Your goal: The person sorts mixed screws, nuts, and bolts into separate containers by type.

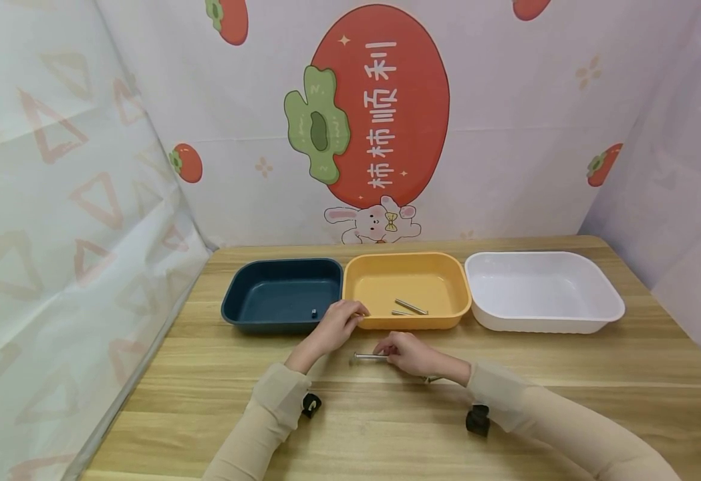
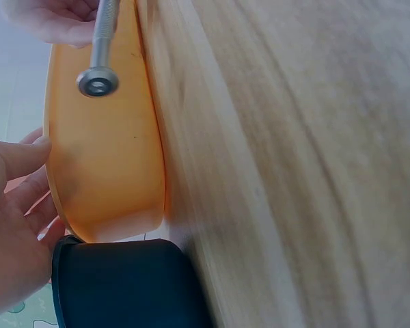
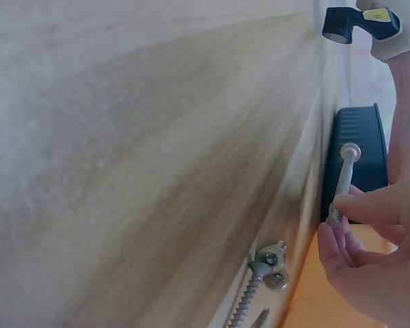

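While a long bolt (image 1: 369, 357) is being pinched near its threaded end by the right hand (image 1: 410, 353) just above the wooden table (image 1: 567, 374), the sorting is being judged as only partly done: two metal rods (image 1: 409, 307) are already lying in the orange tray (image 1: 380, 277), one small dark piece (image 1: 313, 312) is sitting in the blue tray (image 1: 248, 294) to its left, and nothing is being seen in the white tray (image 1: 591, 280) on the right. Loose screws (image 3: 260, 280) are still lying on the table beside the right hand. The left hand (image 1: 339, 322) is being held with loosely relaxed fingers at the near rim where the blue and orange trays meet, gripping nothing.
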A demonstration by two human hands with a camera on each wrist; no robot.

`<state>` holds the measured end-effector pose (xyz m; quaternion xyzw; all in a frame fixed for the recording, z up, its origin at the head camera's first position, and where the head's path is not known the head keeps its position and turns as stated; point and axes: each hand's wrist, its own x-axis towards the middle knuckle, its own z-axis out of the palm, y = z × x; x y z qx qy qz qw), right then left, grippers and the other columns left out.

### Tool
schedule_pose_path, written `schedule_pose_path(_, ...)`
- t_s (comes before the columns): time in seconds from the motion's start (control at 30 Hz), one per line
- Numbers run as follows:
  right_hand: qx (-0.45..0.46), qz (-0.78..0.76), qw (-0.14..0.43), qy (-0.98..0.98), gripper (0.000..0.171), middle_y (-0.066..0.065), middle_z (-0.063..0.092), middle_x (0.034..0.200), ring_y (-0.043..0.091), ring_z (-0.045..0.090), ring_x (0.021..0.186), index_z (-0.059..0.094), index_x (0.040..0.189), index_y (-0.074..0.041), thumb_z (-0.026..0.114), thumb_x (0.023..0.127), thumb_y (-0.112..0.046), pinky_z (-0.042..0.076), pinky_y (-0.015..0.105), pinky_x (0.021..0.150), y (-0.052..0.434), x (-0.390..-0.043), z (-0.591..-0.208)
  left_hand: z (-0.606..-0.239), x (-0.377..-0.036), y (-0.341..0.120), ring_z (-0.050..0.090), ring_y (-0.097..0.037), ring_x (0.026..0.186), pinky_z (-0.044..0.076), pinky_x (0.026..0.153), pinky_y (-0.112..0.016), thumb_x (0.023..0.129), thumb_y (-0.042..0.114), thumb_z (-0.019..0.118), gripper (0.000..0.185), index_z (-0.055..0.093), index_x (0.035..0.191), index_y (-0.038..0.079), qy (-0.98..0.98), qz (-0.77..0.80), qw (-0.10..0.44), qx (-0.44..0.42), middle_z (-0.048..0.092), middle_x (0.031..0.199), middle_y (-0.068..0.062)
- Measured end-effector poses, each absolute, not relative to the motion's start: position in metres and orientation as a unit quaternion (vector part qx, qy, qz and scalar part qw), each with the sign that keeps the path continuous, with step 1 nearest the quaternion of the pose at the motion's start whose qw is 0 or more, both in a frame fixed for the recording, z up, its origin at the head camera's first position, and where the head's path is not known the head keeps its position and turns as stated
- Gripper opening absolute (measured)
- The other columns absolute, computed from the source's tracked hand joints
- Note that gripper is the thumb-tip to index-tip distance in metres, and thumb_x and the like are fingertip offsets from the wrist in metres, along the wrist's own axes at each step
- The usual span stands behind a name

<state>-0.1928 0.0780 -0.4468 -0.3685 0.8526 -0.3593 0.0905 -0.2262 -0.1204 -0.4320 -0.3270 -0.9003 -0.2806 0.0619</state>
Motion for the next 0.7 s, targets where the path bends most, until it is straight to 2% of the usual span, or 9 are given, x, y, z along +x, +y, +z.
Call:
schedule_pose_path(0.3, -0.379, -0.372, 0.061, 0.845, 0.023, 0.003, 0.060, 0.083, 0.009, 0.051, 0.072, 0.065, 0.094, 0.000, 0.054, 0.077, 0.011, 0.043, 0.021, 0.063, 0.088, -0.190, -0.440, -0.434, -0.227, -0.120, 0.052, -0.020, 0.090, 0.033, 0.090, -0.043, 0.087, 0.004, 0.053, 0.011, 0.060, 0.094, 0.007, -0.900, -0.285, 0.060, -0.325, 0.062, 0.092, -0.003)
schedule_pose_path(0.7, -0.357, -0.379, 0.061, 0.851, 0.030, 0.001, 0.058, 0.082, 0.010, 0.051, 0.074, 0.065, 0.098, -0.001, 0.052, 0.075, 0.014, 0.045, 0.023, 0.065, 0.102, -0.189, -0.427, -0.435, -0.228, -0.120, 0.052, -0.020, 0.091, 0.034, 0.089, -0.042, 0.087, 0.004, 0.053, 0.011, 0.060, 0.094, 0.007, -0.901, -0.275, 0.066, -0.327, 0.062, 0.092, -0.003)
